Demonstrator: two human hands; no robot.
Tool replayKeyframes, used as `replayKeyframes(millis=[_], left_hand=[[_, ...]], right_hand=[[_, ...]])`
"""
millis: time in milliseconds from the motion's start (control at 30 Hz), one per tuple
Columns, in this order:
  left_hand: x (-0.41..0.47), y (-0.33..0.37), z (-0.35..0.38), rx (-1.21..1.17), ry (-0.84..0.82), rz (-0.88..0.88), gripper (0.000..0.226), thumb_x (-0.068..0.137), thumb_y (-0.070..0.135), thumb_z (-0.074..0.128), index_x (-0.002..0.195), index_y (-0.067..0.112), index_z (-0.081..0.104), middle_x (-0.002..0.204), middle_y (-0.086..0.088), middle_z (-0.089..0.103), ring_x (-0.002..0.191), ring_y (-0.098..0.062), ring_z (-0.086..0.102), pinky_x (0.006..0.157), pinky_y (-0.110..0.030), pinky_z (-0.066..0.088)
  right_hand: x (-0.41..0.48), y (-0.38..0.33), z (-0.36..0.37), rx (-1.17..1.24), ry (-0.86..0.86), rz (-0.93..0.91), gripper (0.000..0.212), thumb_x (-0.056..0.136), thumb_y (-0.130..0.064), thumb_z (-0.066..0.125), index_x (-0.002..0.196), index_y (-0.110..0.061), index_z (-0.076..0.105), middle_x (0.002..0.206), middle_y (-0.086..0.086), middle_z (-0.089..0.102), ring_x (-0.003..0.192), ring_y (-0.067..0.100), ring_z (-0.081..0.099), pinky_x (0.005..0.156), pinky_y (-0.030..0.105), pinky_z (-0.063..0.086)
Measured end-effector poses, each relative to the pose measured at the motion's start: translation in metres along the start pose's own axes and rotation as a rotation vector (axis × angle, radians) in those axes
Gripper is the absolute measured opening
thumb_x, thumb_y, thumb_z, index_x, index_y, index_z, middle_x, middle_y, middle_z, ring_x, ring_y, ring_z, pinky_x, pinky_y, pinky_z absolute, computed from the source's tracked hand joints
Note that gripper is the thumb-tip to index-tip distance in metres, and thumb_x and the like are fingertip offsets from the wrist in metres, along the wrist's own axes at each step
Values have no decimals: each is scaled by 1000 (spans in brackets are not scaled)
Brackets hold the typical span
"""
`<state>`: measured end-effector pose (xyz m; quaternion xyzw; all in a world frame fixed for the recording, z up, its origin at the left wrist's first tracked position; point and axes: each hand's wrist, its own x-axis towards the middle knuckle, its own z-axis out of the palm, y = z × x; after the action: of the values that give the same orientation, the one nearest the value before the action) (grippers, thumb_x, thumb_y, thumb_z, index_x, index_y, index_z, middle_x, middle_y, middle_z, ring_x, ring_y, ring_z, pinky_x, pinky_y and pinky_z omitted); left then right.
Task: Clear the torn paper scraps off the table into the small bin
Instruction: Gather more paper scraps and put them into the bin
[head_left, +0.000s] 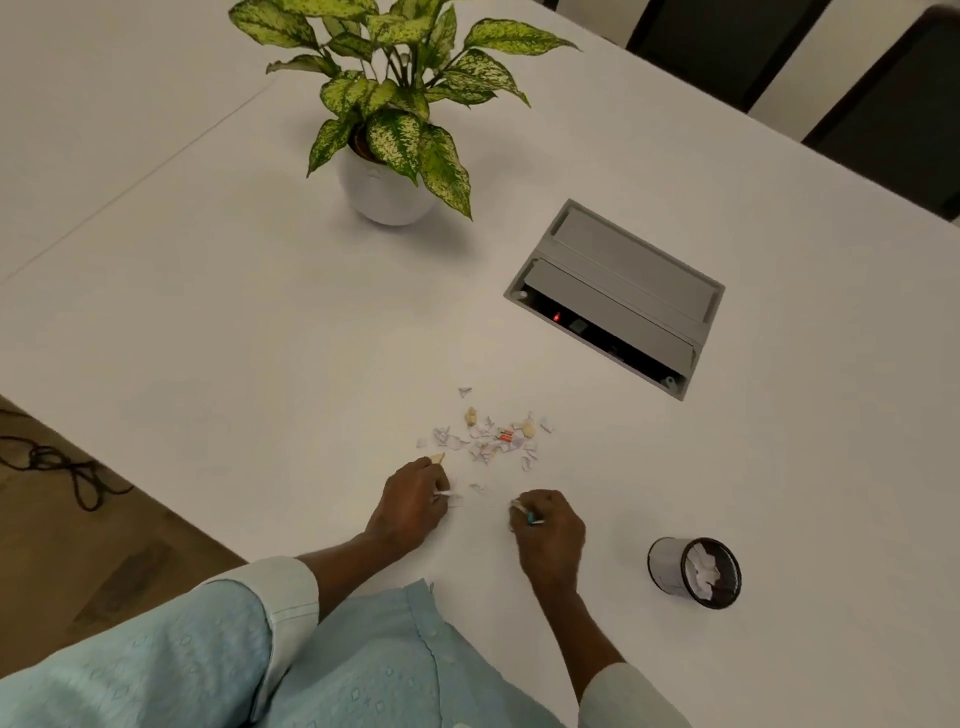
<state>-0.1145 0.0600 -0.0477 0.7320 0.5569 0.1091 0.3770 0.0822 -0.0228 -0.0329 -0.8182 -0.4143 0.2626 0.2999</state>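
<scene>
A white counter (208, 312) fills most of the view. At its far side stands a potted plant (395, 104) with speckled green leaves in a round white pot (387, 200). To the right of it, a grey socket box (618, 291) is set into the surface, its flap raised and a small red light showing inside.

Both hands rest low on the counter near its front edge. The left hand (410, 506) has its fingers curled, pinching a few pale bits. The right hand (550, 527) is clenched around some more.

The small bin (670, 566), a black mesh cup, stands to the right of the right hand, apart from it, with white paper inside.

The torn paper scraps (491, 436) lie in a loose scatter just beyond the hands, between them and the socket box.
</scene>
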Motion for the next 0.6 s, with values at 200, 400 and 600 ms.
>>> replayKeyframes(millis=[200, 400, 600], left_hand=[[-2, 61, 23, -153, 18, 66, 9, 79, 9, 77, 82, 14, 70, 80, 3, 64, 69, -12, 54, 63, -27, 40], [-6, 141, 63, -208, -72, 194, 8, 80, 15, 79, 82, 15, 71, 82, 0, 67, 71, -15, 58, 65, -32, 46], [-9, 217, 111, -180, -181, 294, 9, 83, 17, 77, 86, 11, 71, 87, -5, 70, 79, -21, 62, 71, -37, 50]], right_hand=[[-15, 34, -64, 247, 253, 204, 19, 77, -9, 86, 84, -25, 77, 89, -8, 77, 79, 12, 74, 76, 43, 63], [-25, 64, -129, 269, 382, 298, 11, 80, -13, 85, 88, -18, 79, 90, -4, 78, 84, 18, 75, 85, 39, 62], [-21, 88, -177, 15, 457, 328, 16, 79, -16, 84, 92, -9, 79, 97, 8, 78, 86, 24, 71, 82, 29, 53]])
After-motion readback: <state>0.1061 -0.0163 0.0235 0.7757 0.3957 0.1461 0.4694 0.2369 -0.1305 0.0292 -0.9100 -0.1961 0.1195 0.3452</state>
